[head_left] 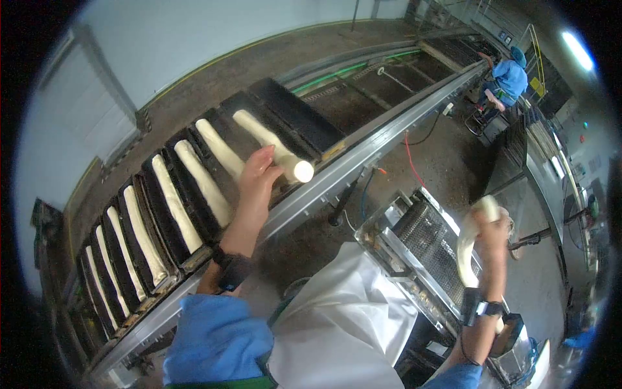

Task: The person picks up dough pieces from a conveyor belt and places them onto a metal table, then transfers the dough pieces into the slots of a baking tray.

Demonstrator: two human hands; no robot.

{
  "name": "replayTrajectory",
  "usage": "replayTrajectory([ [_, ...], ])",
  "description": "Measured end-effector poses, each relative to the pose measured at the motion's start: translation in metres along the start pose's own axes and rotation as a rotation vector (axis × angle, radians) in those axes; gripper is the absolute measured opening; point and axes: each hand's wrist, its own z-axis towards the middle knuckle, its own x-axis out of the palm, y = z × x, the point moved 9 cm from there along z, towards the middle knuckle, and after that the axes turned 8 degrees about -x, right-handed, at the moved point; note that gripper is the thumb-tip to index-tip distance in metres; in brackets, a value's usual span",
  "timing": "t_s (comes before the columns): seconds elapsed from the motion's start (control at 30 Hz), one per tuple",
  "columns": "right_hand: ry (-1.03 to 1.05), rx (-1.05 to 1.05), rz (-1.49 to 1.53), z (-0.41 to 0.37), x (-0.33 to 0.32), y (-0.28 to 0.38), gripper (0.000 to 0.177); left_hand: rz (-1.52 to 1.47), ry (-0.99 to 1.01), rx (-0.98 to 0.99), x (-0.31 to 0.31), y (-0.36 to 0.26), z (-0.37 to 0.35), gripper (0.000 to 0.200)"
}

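Note:
My left hand (259, 170) is at the near end of a long pale dough roll (267, 134), its fingertips and thumb closed against the roll's side. That roll lies along a dark baking pan (291, 117), its round cut-looking end towards me. Over at the right, my right hand (492, 235), blurred by motion, grips a second, bent dough roll (465, 249). One end sticks up above the fist, and the rest hangs down past the wrist. Below it is a small conveyor with a metal mesh belt (429, 236).
Several dark pans with dough rolls (175, 201) stand in a row on the long conveyor, whose metal rail (363, 152) runs diagonally. At its far end sits a person in blue (508, 81). Metal racks (541, 162) stand at the right; a red cable (411, 162) hangs between the conveyors.

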Motion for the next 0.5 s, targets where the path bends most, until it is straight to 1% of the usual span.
replayTrajectory([
  [0.03,-0.082,-0.018,0.080,0.010,-0.021,0.017,0.040,-0.031,0.030,-0.012,0.005,0.009,0.009,0.051],
  [0.07,-0.031,-0.103,0.181,0.012,-0.031,0.057,0.045,-0.062,0.061,-0.026,0.011,0.014,0.014,0.052],
  [0.1,-0.055,-0.170,0.336,0.015,-0.035,0.090,0.052,-0.051,0.066,-0.058,0.017,0.017,0.015,0.054],
  [0.13,-0.038,-0.266,0.480,0.007,-0.024,0.137,0.051,-0.051,0.067,-0.061,0.020,0.020,0.018,0.054],
  [0.2,0.266,-0.446,0.697,-0.004,0.005,0.197,0.062,0.123,0.015,-0.110,0.018,0.033,0.030,0.054],
  [0.23,0.371,-0.431,0.705,-0.009,0.024,0.211,0.071,0.117,0.004,-0.105,0.011,0.038,0.037,0.053],
  [0.27,0.376,-0.428,0.709,-0.017,0.041,0.217,0.071,0.119,-0.002,-0.107,0.005,0.039,0.039,0.053],
  [0.33,0.403,-0.507,0.737,-0.032,0.069,0.232,0.079,-0.140,-0.152,-0.247,-0.022,0.053,0.043,0.049],
  [0.37,0.441,-0.457,0.756,-0.034,0.080,0.223,0.082,-0.283,-0.251,-0.293,-0.042,0.070,0.048,0.044],
  [0.4,0.479,-0.407,0.776,-0.037,0.091,0.210,0.084,-0.279,-0.263,-0.288,-0.049,0.064,0.046,0.044],
  [0.43,0.539,-0.368,0.776,-0.040,0.100,0.197,0.082,-0.373,-0.286,-0.356,-0.057,0.066,0.041,0.043],
  [0.47,0.580,-0.348,0.774,-0.041,0.107,0.183,0.075,-0.467,-0.306,-0.428,-0.064,0.069,0.035,0.042],
  [0.5,0.613,-0.285,0.795,-0.044,0.113,0.172,0.069,-0.464,-0.315,-0.429,-0.083,0.081,0.039,0.042],
])
